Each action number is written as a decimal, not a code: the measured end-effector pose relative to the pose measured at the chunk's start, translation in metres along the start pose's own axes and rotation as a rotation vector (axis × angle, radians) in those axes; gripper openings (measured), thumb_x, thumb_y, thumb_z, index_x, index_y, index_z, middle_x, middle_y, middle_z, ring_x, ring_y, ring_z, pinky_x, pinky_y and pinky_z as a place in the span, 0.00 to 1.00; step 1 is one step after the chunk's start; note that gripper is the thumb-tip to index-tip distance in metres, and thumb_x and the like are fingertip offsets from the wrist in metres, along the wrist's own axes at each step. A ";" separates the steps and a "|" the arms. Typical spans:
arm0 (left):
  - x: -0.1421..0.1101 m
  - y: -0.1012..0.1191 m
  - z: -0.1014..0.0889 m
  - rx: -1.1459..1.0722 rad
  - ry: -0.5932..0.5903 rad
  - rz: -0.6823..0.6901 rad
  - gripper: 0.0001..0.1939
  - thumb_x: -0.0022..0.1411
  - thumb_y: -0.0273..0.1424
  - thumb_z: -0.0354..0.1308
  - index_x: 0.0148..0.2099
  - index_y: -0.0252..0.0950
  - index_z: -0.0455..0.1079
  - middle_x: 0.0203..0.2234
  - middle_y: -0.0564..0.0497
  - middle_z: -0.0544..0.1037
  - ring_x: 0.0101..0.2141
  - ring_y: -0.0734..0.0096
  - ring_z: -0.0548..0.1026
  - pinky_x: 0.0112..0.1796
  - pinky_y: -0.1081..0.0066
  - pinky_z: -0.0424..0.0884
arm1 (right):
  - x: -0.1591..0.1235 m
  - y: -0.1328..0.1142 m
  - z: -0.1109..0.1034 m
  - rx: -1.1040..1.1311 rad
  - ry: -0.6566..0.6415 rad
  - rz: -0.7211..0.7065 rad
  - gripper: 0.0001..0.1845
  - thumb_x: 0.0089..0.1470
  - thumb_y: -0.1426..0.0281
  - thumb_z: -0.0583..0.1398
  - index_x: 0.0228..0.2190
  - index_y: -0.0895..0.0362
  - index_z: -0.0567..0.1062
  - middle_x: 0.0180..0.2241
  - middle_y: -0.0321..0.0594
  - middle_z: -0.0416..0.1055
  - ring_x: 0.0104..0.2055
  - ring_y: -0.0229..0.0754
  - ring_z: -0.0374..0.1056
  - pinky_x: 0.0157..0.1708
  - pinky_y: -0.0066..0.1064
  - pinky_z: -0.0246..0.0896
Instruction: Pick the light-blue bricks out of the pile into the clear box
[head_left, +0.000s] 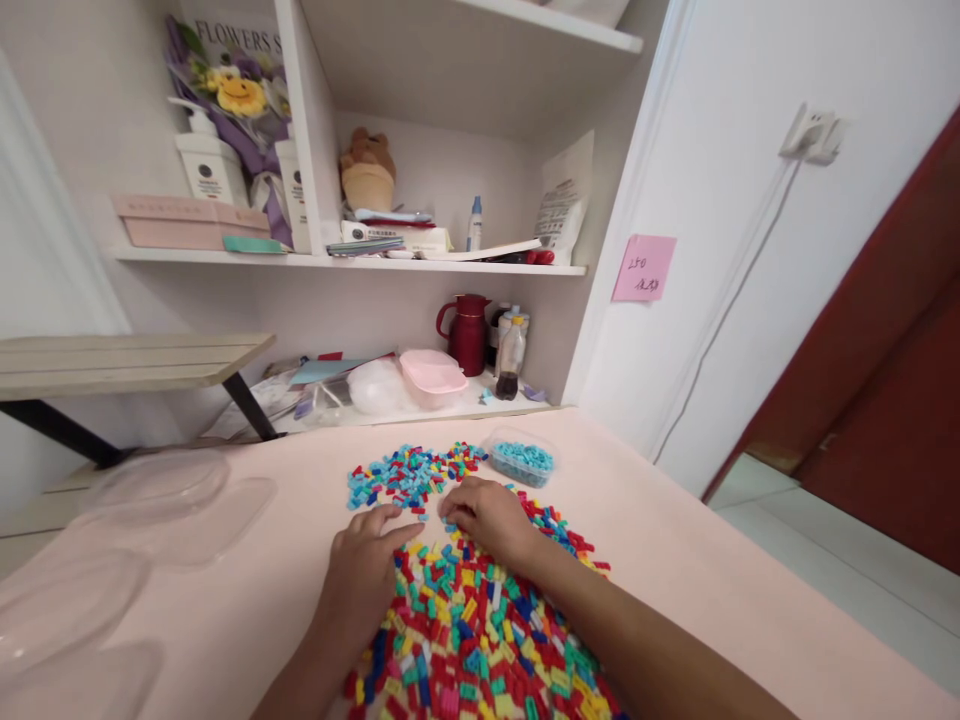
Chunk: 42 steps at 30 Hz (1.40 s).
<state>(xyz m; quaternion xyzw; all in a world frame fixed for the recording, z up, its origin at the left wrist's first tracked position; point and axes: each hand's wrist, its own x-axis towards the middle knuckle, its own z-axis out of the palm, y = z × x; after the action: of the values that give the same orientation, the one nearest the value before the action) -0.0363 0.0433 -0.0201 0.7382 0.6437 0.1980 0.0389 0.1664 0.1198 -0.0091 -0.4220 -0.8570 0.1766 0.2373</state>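
A big heap of small coloured bricks (480, 630), red, yellow, blue, green and teal, lies on the pale pink tabletop (247, 620) in front of me. My left hand (364, 570) rests palm down on the heap's left edge, fingers stretched toward the centre. My right hand (487, 515) sits at the heap's far end with its fingers curled down onto the bricks; whether they pinch one is hidden. Beyond the hands spreads a thinner patch of mostly teal bricks (409, 472). A clear tub (521, 458) of teal bricks stands just past my right hand.
Clear plastic lids and trays (161, 490) lie on the table's left side. Behind are shelves with a red jug (466, 333), a pink bowl (433, 377), bottles and boxes. A wooden bench (127, 362) juts in at left. A dark red door (892, 400) stands at right.
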 end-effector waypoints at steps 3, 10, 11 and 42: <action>0.000 -0.001 -0.001 -0.028 0.011 -0.004 0.32 0.52 0.15 0.45 0.50 0.52 0.75 0.53 0.50 0.74 0.55 0.58 0.68 0.51 0.55 0.63 | 0.000 0.001 0.002 0.001 -0.008 0.021 0.08 0.52 0.74 0.60 0.33 0.52 0.79 0.37 0.37 0.76 0.40 0.40 0.70 0.40 0.27 0.59; 0.000 -0.005 -0.009 -0.331 0.263 -0.046 0.22 0.56 0.23 0.42 0.37 0.40 0.79 0.40 0.50 0.79 0.42 0.67 0.77 0.45 0.67 0.72 | 0.002 0.005 -0.018 0.098 0.183 -0.041 0.05 0.48 0.77 0.61 0.28 0.55 0.75 0.31 0.36 0.73 0.35 0.39 0.67 0.36 0.28 0.59; 0.000 -0.006 -0.010 -0.367 0.303 -0.078 0.21 0.56 0.25 0.42 0.35 0.40 0.78 0.38 0.50 0.80 0.41 0.67 0.77 0.44 0.67 0.73 | 0.003 0.008 -0.025 0.126 0.238 -0.034 0.04 0.48 0.76 0.61 0.28 0.55 0.74 0.30 0.36 0.72 0.33 0.39 0.67 0.35 0.29 0.59; 0.000 -0.003 0.002 -0.042 0.115 -0.051 0.24 0.60 0.22 0.46 0.51 0.45 0.75 0.49 0.47 0.76 0.49 0.59 0.71 0.48 0.58 0.65 | -0.009 -0.014 0.004 0.009 -0.027 -0.241 0.18 0.59 0.69 0.57 0.51 0.49 0.71 0.47 0.43 0.71 0.50 0.46 0.64 0.51 0.37 0.58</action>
<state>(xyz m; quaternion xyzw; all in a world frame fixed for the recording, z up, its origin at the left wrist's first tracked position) -0.0382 0.0442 -0.0227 0.7081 0.6591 0.2525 0.0223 0.1603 0.1043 -0.0078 -0.3126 -0.9037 0.1565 0.2473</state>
